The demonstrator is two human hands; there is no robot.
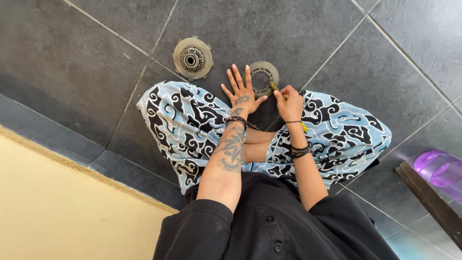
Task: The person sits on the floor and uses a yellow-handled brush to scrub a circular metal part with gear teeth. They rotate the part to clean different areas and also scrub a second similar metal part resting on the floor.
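Person seated cross-legged on a dark grey tiled floor (298, 33), seen from above. Landmark: a flat, round, grey metal ring plate with a toothed inner edge (264, 76), lying on the floor just in front of the knees. Left hand (242, 91) lies flat with fingers spread, palm down, its fingertips touching the ring plate's near-left rim; it grips nothing. Right hand (289, 102) sits just to the near-right of the ring plate, fingers curled and pinched around a slim yellow-handled tool (274, 87); the tool's front end meets the ring plate's right edge, and a short yellow stub shows behind the wrist. Whether the tip is on top of the plate or beside it, cannot tell. Well to the left of the ring plate and slightly farther out lies a second part, a round dull-metal disc with a notched rim and a raised central hub (192, 58), untouched. Far to the right of the ring plate, at the frame edge, a translucent purple plastic container (440, 168) rests beside a dark wooden plank (428, 197).
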